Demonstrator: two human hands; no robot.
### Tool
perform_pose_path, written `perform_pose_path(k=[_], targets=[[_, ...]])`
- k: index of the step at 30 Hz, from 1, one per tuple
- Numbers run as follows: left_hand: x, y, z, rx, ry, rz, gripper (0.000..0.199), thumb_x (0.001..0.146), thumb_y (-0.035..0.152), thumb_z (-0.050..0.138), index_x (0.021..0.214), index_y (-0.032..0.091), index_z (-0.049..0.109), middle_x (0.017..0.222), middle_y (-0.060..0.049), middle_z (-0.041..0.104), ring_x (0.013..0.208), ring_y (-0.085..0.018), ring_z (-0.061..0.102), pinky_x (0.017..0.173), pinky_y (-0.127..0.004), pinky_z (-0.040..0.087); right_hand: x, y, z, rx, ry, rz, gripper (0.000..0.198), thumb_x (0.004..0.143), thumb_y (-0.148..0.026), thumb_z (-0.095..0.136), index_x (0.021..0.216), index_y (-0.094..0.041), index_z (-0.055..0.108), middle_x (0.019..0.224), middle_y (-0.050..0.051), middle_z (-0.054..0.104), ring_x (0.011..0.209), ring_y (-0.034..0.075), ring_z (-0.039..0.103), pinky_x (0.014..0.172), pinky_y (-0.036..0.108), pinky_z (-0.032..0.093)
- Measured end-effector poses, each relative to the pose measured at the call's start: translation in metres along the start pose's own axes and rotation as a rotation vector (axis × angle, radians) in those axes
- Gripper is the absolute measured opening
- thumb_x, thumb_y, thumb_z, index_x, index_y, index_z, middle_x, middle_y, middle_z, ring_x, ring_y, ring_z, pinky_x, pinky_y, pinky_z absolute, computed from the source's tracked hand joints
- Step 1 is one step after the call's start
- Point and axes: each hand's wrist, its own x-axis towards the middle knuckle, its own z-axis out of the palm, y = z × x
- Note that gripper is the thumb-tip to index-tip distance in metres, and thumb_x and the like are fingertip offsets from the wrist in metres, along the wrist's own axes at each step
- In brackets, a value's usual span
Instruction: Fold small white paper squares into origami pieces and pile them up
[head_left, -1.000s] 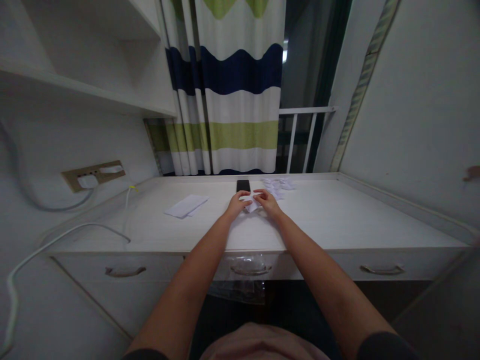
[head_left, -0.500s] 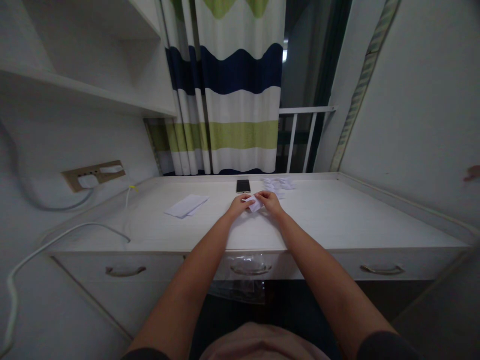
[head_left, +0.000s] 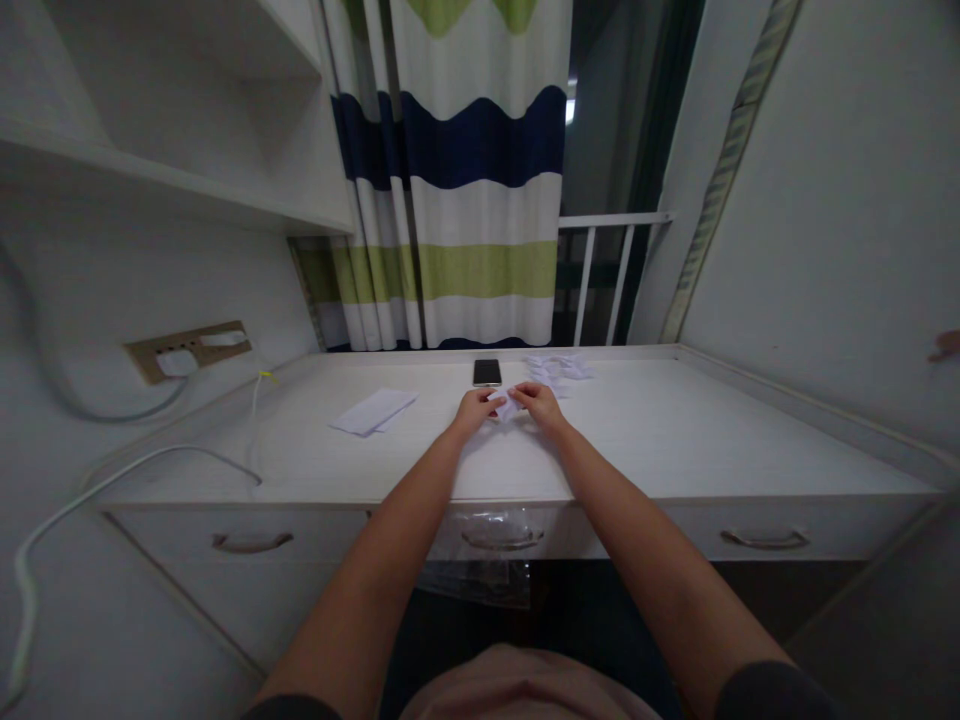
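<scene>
A small folded piece of white paper [head_left: 506, 408] is held just above the desk between my two hands. My left hand [head_left: 474, 412] pinches its left side, thumb on top. On its right side, the fingers of my right hand [head_left: 541, 402] are closed on the paper's upper edge. Behind my right hand lies a group of several folded white paper pieces [head_left: 559, 368]. Flat white paper sheets [head_left: 373, 411] rest on the desk to the left. The fine folds of the held piece are too small to make out.
A dark phone [head_left: 487, 372] lies on the white desk [head_left: 720, 430] beyond my hands. White cables [head_left: 150, 458] run along the left side below a wall socket [head_left: 187, 350]. Clear plastic [head_left: 480, 580] hangs at the middle drawer. A striped curtain [head_left: 487, 220] hangs behind.
The paper between my hands has tilted and shows a smaller face. My fingers have shifted slightly on it. Everything else stays in place.
</scene>
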Motion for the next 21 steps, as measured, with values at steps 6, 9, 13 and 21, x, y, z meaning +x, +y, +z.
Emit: perform_pose_path(k=[6,9,13,21], targets=[[-0.0019,0.001,0.0028,0.078,-0.013,-0.001,0.017,0.059,0.022,0.071,0.063,0.011,0.058,0.057,0.002,0.056,0.051,-0.008,0.051,0.05,-0.021,0.045,-0.0006,0.0025,0.0003,-0.059,-0.033,0.0,0.035,0.052,-0.048,0.069,0.057,-0.015,0.059,0.05,-0.001,0.053,0.049,0.011,0.045,0.049,0.025,0.035],[-0.0034,0.0033,0.0047,0.06,-0.024,-0.024,0.017,0.059,0.02,0.07,0.063,0.011,0.056,0.057,0.002,0.056,0.051,-0.009,0.052,0.049,-0.021,0.046,-0.0002,0.0029,-0.0011,-0.084,-0.036,-0.01,0.034,0.054,-0.048,0.068,0.058,-0.015,0.06,0.052,0.0,0.055,0.05,0.011,0.046,0.049,0.025,0.036],[-0.0039,0.0059,0.0049,0.04,-0.042,-0.034,0.017,0.058,0.018,0.07,0.068,0.01,0.059,0.06,0.001,0.058,0.053,-0.009,0.053,0.05,-0.021,0.046,0.0004,0.0035,-0.0016,-0.092,-0.009,-0.022,0.036,0.055,-0.05,0.067,0.059,-0.015,0.06,0.052,0.0,0.055,0.051,0.012,0.047,0.049,0.025,0.037],[0.0001,0.0025,0.0021,0.045,0.026,-0.005,0.02,0.059,0.02,0.071,0.074,0.011,0.063,0.062,0.0,0.061,0.051,-0.008,0.051,0.047,-0.019,0.042,0.002,0.0046,-0.0002,-0.093,0.043,-0.012,0.037,0.059,-0.053,0.06,0.064,-0.016,0.062,0.054,0.0,0.055,0.051,0.012,0.046,0.046,0.024,0.035]])
